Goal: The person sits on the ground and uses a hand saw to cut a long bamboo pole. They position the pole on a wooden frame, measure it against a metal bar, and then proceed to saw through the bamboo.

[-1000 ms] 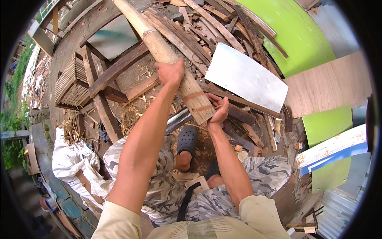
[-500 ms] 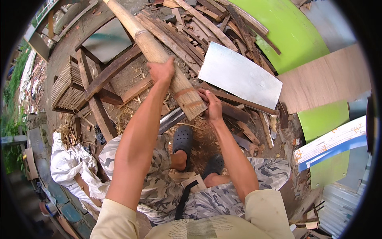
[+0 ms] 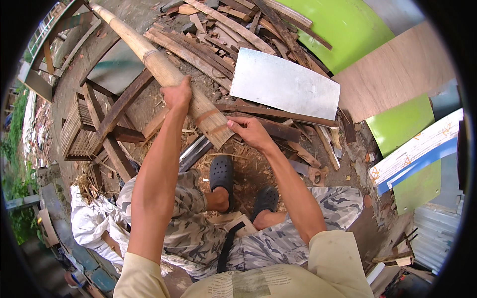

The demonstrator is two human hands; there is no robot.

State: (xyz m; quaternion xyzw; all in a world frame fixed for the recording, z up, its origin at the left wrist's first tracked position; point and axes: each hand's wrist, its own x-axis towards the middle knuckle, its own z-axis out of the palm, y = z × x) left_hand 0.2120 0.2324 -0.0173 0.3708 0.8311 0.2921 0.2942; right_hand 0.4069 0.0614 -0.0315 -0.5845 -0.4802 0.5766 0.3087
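Note:
A long split bamboo pole [image 3: 171, 74] slants from the far left toward me, its near end cut off square. Two reddish-brown bands cross it close to that end. Partway along, my left hand [image 3: 177, 94] is closed around the pole, the thumb side uppermost. My right hand [image 3: 251, 131] is at the right edge of the near end, thumb and forefinger pinched on the bamboo there; its other fingers are partly hidden. Below the cut end lies a dark, pale-edged length of wood [image 3: 195, 151] on the ground.
Scrap wood [image 3: 228, 37] is heaped ahead, with a white panel [image 3: 285, 82] on it. What looks like a handsaw [image 3: 315, 175] lies right of my feet. Left stand a slatted wooden piece [image 3: 75, 126] and crossed timbers [image 3: 121, 107]. Green sheets [image 3: 343, 30] and plywood [image 3: 392, 72] lie right.
The bamboo pole and both hands have shifted left in the picture, along with the surroundings. My right hand has turned, showing more of its back, with its fingertips at the pole's edge.

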